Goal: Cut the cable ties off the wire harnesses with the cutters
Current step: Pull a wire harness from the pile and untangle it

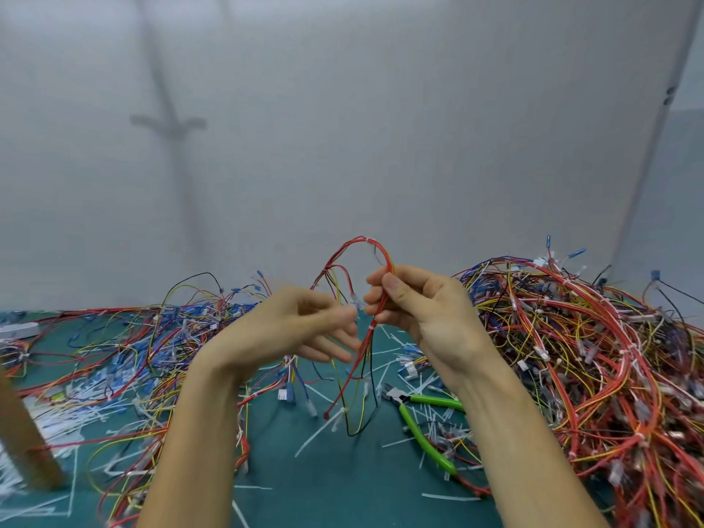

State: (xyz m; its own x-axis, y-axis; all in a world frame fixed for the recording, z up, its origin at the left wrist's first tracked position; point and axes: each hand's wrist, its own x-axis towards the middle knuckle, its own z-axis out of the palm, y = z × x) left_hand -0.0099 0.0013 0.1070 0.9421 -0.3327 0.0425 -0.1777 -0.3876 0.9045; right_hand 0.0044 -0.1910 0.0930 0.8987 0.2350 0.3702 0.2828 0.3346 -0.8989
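Head view: green mat [327, 489], white wall [343, 108] — cutters [438, 401] lie beside wire heap [590, 356]; right hand [426, 310] pinches red harness [354, 242] — left hand [289, 325] fingers loose, holding nothing.

One wide-angle view only, worn on my head. It faces forward and slightly down, close over my left hand [301, 325] and right hand [423, 310], with tabletop [324, 482] below and wall [343, 127] beyond.

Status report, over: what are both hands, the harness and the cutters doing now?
Right hand pinches red harness, raised. Left hand blurred beside it, apparently empty. Cutters lie on mat, under right forearm.
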